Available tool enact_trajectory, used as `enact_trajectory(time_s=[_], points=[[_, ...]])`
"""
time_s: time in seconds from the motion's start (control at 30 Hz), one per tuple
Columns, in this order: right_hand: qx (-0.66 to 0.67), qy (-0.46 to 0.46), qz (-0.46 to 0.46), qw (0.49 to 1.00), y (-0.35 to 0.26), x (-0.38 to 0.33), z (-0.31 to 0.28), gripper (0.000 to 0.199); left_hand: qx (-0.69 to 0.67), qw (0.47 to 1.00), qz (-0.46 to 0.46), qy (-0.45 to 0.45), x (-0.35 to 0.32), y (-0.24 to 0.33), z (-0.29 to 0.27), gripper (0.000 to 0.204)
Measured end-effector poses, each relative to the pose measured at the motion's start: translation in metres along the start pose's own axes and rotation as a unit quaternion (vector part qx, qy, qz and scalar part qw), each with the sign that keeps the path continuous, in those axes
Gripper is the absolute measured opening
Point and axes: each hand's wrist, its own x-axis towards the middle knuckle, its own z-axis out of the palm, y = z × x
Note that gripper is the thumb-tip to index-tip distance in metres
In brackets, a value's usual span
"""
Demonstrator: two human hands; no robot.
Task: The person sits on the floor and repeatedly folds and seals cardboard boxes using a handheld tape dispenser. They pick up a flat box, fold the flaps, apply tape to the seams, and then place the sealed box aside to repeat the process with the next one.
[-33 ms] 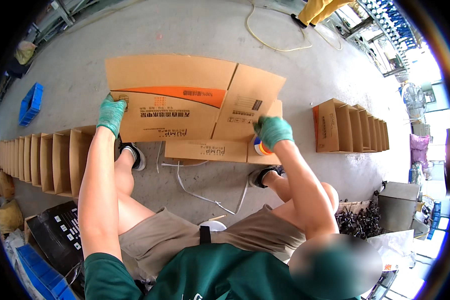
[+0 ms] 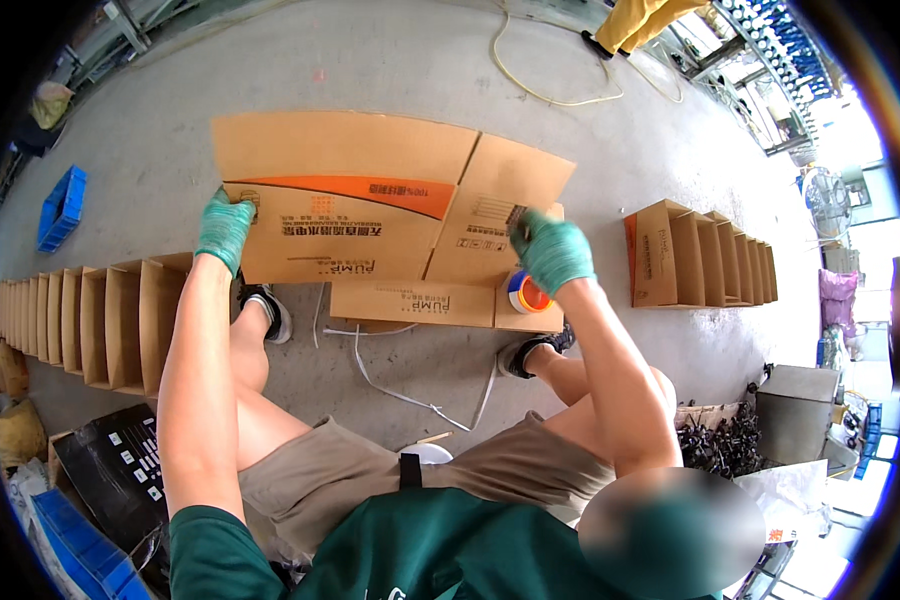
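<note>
My left hand (image 2: 226, 232) clamped on its left edge, I seem to be working the flattened carton (image 2: 340, 215) atop another carton (image 2: 390, 303), right hand (image 2: 555, 252) curled, on what I cannot tell; next calls for steadiness.

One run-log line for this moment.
left hand: grips left edge of printed carton | right hand: over carton's right panel, grip blurred | nearby: blue-white-orange round item, lower carton

A second carton (image 2: 410, 303) is partly hidden beneath the printed carton (image 2: 320, 215). Over its right end, the right hand (image 2: 554, 252) has a blurred grip; beyond its upper right, yellow trousers (image 2: 638, 20) are cut off.
</note>
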Motion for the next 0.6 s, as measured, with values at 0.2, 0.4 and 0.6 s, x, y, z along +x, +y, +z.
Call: enact_trajectory(time_s=[0.2,0.4,0.6], points=[[-0.079,0.183,-0.091,0.976,0.0,0.014,-0.037,0.068,-0.019,0.999,0.03,-0.014,-0.003,0.007,0.012,0.038],[0.114,0.264,-0.17,0.943,0.008,0.007,-0.008,0.054,-0.01,1.0,-0.019,0.003,-0.004,-0.001,0.016,0.042],[0.248,0.297,-0.354,0.851,-0.002,-0.006,-0.043,0.028,0.024,0.994,0.049,-0.095,-0.03,-0.004,0.017,0.053]])
